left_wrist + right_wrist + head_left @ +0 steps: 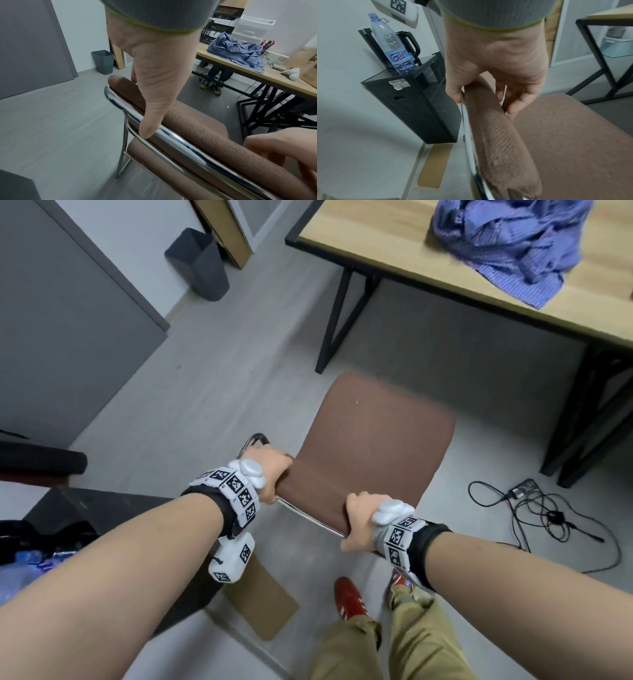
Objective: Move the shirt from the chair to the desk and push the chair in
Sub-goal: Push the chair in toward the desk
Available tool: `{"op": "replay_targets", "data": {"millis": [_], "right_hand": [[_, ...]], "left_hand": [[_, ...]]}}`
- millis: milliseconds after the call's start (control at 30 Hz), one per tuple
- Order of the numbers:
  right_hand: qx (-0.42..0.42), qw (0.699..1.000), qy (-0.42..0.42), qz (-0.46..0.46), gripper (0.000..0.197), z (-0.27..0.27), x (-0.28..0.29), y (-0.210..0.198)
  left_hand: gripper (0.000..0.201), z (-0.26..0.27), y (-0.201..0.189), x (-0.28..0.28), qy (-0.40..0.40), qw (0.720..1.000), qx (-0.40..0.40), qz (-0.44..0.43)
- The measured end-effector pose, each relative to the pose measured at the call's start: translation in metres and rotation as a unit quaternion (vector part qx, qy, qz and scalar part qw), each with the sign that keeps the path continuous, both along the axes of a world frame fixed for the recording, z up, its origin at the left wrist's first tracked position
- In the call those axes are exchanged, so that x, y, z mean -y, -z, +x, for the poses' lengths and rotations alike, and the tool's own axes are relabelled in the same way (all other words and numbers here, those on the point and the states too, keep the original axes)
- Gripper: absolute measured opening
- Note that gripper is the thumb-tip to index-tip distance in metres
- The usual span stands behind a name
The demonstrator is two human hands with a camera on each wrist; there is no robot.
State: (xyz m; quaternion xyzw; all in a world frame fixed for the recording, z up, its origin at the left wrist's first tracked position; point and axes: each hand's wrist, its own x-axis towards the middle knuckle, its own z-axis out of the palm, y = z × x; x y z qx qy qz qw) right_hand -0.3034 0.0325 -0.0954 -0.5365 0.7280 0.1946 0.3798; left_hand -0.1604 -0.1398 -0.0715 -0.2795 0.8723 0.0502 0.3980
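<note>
A crumpled blue checked shirt (510, 241) lies on the wooden desk (394, 244), also seen as the shirt (238, 52) on the desk (278, 82) from the left wrist. The brown padded chair (380, 440) with a chrome frame stands on the floor short of the desk, its seat bare. My left hand (270, 474) grips the left end of the backrest top, thumb (154, 115) on the chrome rail (180, 142). My right hand (359, 522) grips the right end of the backrest (496, 135), fingers (513, 102) curled over the front.
A grey waste bin (200, 263) stands by the wall at the far left. Black cables and a charger (544, 515) lie on the floor right of the chair. A black cabinet (423, 108) with a water bottle (390, 44) is at my left. Another person's legs (216, 79) show under the desk.
</note>
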Motion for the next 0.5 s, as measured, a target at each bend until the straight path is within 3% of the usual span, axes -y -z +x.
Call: {"op": "replay_targets", "data": {"millis": [167,267,367,433,500], "right_hand": [[-0.016,0.999,0.024,-0.042,0.059,-0.045,0.013,0.0],[-0.059,0.996,0.041,-0.058,0.052,-0.063,0.016,0.0],[-0.082,0.984,0.04,-0.15,0.042,-0.071,0.009,-0.001],[-0.04,0.974,0.073,-0.209,0.029,-0.072,-0.001,-0.004],[0.023,0.964,0.173,-0.203,0.024,-0.067,-0.009,-0.006]], "left_hand": [[0.044,-0.043,0.009,0.01,-0.026,0.997,-0.03,-0.066],[0.055,-0.059,0.017,0.015,-0.099,0.986,-0.057,-0.122],[0.055,-0.071,0.017,0.018,-0.194,0.968,-0.105,-0.122],[0.044,-0.079,0.011,0.021,-0.288,0.939,-0.141,-0.124],[0.034,-0.086,0.005,0.027,-0.416,0.886,-0.171,-0.109]]}}
